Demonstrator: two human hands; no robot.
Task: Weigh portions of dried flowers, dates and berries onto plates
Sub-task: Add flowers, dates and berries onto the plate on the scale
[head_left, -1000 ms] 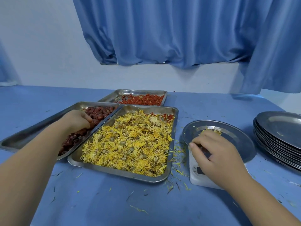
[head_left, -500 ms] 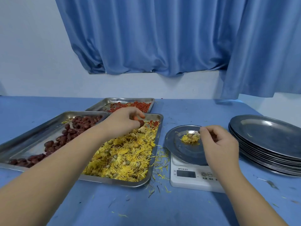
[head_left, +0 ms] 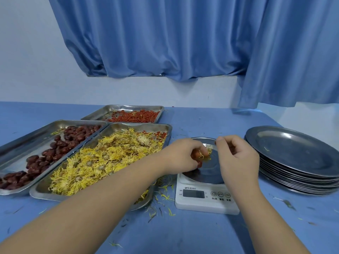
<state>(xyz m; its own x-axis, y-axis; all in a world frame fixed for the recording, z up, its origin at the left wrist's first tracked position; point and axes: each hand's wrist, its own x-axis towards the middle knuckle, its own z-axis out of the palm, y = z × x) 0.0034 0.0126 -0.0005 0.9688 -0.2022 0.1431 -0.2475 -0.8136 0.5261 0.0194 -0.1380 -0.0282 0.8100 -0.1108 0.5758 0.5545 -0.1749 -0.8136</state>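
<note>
The left hand (head_left: 183,155) curls round some red dates (head_left: 200,164) just over the plate (head_left: 209,174) on the scale (head_left: 207,197), right by a small pile of yellow flowers (head_left: 208,153), and the right hand (head_left: 236,159) hangs beside it with bent fingers, but I cannot tell if it holds anything.

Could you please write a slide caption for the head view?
Left hand holds dates over the flowers on the plate on the scale; right hand hovers.
</note>
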